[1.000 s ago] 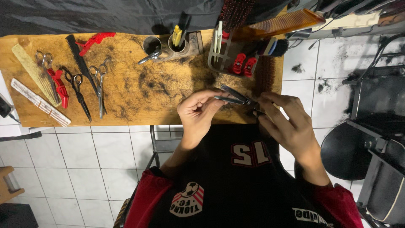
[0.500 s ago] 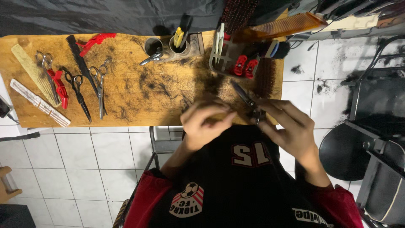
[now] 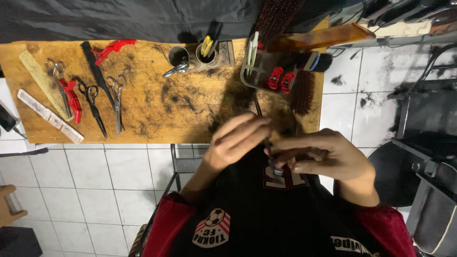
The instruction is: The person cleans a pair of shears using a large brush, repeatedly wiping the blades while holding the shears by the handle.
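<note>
Both hands meet just below the wooden bench (image 3: 143, 128), over the black shirt. The left hand (image 3: 238, 140) and right hand (image 3: 323, 157) pinch a small dark metal clip (image 3: 275, 166) between fingertips. Its long axis cannot be told; it is mostly hidden.

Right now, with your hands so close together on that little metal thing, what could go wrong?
The small metal tool is mostly hidden between the left hand and right hand, so it could nip a finger if it is sharp. It is held off the wooden table, so it might drop to the tiled floor. Loose hair clippings could stick to it.
</note>
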